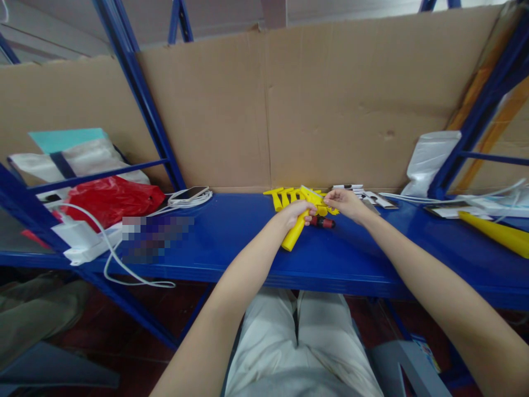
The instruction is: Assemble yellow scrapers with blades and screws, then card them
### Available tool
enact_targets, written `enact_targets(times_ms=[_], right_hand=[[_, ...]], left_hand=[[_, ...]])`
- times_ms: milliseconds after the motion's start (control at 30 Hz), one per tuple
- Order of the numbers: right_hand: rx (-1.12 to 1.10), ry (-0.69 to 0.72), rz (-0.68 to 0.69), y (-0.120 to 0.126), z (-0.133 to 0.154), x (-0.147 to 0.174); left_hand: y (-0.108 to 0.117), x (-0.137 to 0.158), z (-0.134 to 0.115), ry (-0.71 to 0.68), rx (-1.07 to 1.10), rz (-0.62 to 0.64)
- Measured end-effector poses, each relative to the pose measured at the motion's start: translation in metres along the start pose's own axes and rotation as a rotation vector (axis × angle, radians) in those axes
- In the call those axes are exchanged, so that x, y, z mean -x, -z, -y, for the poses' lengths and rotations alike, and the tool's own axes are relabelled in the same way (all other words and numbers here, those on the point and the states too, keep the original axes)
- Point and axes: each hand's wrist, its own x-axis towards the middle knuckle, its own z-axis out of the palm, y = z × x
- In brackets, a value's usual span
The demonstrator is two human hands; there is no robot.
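Note:
My left hand [301, 211] is wrapped round the handle of a yellow plastic scraper [292, 236], whose wide head points away from me. At the far end of that head, on the right, my right hand [344, 203] has its fingers closed in a pinch. Whatever sits between those fingertips is too small to make out. Several more yellow scrapers [278, 199] lie in a row behind my left hand. Just below the hands rests a dark red and black tool handle [324, 222], partly hidden.
A cardboard panel [215, 121] backs the blue shelf [231, 237]. To the left are a phone [192, 193], a white cable, a red plastic bag [111, 198] and a power strip [91, 248]. Flat packets [382, 199] and a yellow cone-shaped object [496, 234] lie to the right.

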Motion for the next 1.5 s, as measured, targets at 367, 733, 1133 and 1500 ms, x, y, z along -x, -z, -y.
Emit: enact_targets(times_ms=[367, 733, 1133, 1500], right_hand=[[0.111, 0.067, 0.012, -0.003, -0.001, -0.001], [0.185, 0.089, -0.035, -0.002, 0.006, 0.001], [-0.1, -0.174, -0.227, -0.006, 0.017, 0.002], [-0.432, -0.286, -0.065, -0.006, 0.02, 0.005]], left_hand=[[0.0, -0.001, 0.0, -0.015, -0.022, -0.046], [0.001, -0.004, 0.003, -0.057, 0.032, -0.017], [-0.001, 0.003, -0.001, -0.068, 0.097, 0.028], [-0.001, -0.001, 0.0, -0.064, 0.177, 0.09]])
